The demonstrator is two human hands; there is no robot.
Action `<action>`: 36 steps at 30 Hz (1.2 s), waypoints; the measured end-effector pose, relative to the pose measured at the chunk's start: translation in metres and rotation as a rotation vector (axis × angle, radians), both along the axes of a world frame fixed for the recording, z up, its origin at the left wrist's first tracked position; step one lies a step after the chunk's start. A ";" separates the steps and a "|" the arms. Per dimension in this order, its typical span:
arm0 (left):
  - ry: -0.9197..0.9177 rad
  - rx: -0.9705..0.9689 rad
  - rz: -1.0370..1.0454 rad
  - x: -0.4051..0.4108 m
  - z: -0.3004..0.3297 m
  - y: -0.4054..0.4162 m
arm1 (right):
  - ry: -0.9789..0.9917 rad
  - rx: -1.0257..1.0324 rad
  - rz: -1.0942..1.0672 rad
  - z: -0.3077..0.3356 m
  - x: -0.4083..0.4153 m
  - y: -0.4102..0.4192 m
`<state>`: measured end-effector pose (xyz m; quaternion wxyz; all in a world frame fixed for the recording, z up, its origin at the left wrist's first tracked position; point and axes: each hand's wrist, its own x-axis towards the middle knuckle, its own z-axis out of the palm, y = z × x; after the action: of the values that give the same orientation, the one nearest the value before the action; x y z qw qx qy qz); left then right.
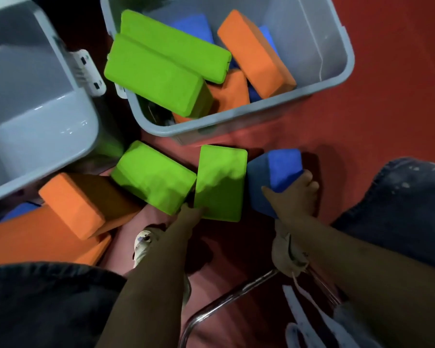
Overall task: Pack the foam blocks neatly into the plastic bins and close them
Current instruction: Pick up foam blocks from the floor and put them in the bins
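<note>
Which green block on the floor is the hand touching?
The upright green block beside the blue block. The left hand grips its bottom corner. The other green block on the floor lies tilted further left, nearer the orange blocks.

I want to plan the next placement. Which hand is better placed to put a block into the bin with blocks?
Right. The right hand already grips the blue block; the left hand only touches a green block.

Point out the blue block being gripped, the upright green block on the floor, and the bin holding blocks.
blue block [281, 169], head view, top face.
upright green block [220, 182], head view, broad face.
bin [236, 124], head view, near rim.
</note>
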<state>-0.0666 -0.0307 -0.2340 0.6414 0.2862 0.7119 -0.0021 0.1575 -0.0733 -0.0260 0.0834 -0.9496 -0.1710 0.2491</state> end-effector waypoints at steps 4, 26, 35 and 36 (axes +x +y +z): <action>-0.036 -0.012 0.083 0.010 0.003 0.001 | 0.021 -0.013 -0.054 -0.003 -0.010 0.004; 0.364 0.194 -0.418 0.095 0.185 0.000 | -0.028 0.027 0.009 0.050 -0.003 -0.014; 0.168 0.739 -0.555 0.059 0.332 0.000 | -0.044 0.325 0.040 0.157 0.019 -0.027; 0.131 0.787 -0.549 0.059 0.349 0.000 | -0.062 0.389 0.044 0.171 0.025 -0.028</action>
<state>-0.0081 -0.0307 0.1152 0.4139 0.6837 0.5957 0.0800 0.1824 -0.1014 0.1449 0.2546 -0.9187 -0.2393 0.1840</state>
